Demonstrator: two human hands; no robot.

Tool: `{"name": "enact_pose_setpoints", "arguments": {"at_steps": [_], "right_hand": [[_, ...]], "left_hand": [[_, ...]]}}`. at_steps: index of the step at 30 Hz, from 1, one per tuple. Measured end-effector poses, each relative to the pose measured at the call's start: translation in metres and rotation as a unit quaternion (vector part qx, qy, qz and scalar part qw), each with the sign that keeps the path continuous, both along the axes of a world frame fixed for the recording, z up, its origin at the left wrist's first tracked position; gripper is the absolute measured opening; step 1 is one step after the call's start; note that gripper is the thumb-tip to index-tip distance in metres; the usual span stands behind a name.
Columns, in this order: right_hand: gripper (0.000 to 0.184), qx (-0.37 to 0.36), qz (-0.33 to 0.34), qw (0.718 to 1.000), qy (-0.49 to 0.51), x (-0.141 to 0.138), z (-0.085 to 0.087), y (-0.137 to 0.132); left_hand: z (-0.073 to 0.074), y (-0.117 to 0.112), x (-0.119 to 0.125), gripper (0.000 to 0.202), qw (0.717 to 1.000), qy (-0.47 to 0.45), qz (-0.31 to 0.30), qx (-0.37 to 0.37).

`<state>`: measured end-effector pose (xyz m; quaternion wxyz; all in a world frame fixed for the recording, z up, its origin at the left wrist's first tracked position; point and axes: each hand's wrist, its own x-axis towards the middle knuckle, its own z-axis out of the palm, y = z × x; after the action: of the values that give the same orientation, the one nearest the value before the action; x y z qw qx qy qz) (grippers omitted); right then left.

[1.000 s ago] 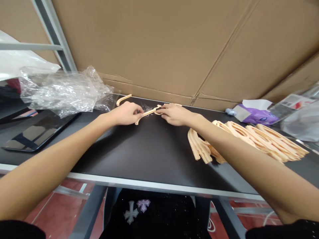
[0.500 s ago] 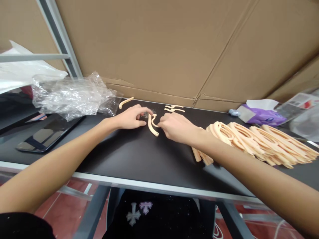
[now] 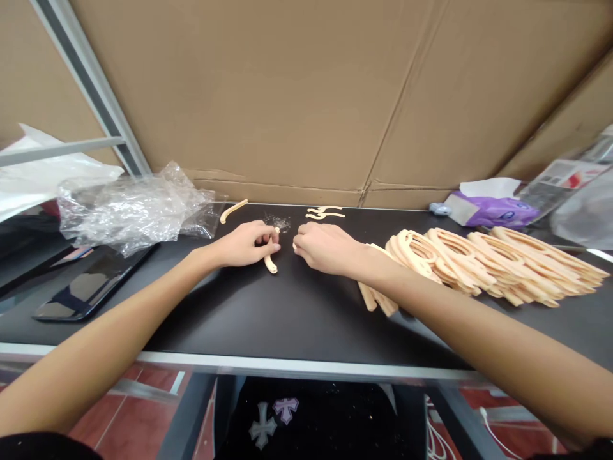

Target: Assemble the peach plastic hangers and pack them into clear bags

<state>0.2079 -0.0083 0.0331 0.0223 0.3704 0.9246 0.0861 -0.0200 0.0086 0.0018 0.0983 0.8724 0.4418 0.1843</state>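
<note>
Okay, so the left hand (image 3: 246, 244) has a curved pale piece (image 3: 271, 264) pinched between thumb and fingers, right over the middle of the black tabletop (image 3: 268, 313). The right hand (image 3: 328, 248) sits just across from it, fingers curled in and pressed together. A pale bit peeks out at those fingertips, but I honestly can't tell whether it's gripped or what it belongs to.

What could go wrong, imo: that pinch looks like it covers only the middle of the piece, so a sideways push on either end could twist it out of the fingers. If it's brittle, bending it across the curve might snap it. Also, the right forearm (image 3: 431, 291) crosses over the near-left part of the pile of pale pieces (image 3: 479, 276), so a careless elbow or sleeve could drag some loose. The crumbs (image 3: 282, 222) just beyond the 2 hands might get under things too.

As for which way it points: the long axis runs roughly away from the person, 1 end toward the cardboard (image 3: 287, 96), the other toward the table's front edge, with that near end curling a little to the right. Fingers hide the middle, so the full bend is anyone's guess.
</note>
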Motion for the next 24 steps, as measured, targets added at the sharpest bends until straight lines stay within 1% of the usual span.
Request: {"name": "enact_pose_setpoints", "arguments": {"at_steps": [2,4,7,9,12,14,19,22,24], "right_hand": [[0.032,-0.001,0.008,1.000,-0.005,0.005,0.000,-0.005],[0.032,0.003,0.019,1.000,-0.013,0.008,-0.001,-0.012],[0.031,0.026,0.023,0.999,-0.014,0.011,-0.001,-0.017],[0.029,0.045,0.013,0.999,0.000,0.012,0.000,-0.016],[0.027,0.076,-0.013,0.997,0.030,0.018,0.005,-0.012],[0.027,0.087,-0.032,0.994,0.050,0.025,0.009,-0.009],[0.028,0.077,-0.068,0.992,0.076,0.042,0.018,-0.008],[0.026,0.074,-0.064,0.992,0.084,0.044,0.017,-0.008],[0.024,0.069,-0.057,0.992,0.084,0.044,0.014,-0.007]], "left_hand": [[0.002,0.000,-0.001,0.029,1.000,-0.012,-0.004,-0.006],[0.004,-0.001,-0.003,0.023,0.999,-0.031,-0.006,-0.034],[0.008,-0.003,-0.003,0.025,0.996,-0.053,0.010,-0.077],[0.009,-0.004,-0.003,0.029,0.996,-0.046,0.016,-0.068],[0.011,-0.006,-0.001,0.034,0.999,-0.014,0.007,-0.033],[0.013,-0.009,0.001,0.034,1.000,0.001,-0.002,-0.027],[0.017,-0.017,0.007,0.032,0.999,0.014,-0.022,-0.030],[0.018,-0.019,0.009,0.033,0.999,0.011,-0.019,-0.029],[0.018,-0.019,0.009,0.037,0.999,0.006,-0.001,-0.053]]}}
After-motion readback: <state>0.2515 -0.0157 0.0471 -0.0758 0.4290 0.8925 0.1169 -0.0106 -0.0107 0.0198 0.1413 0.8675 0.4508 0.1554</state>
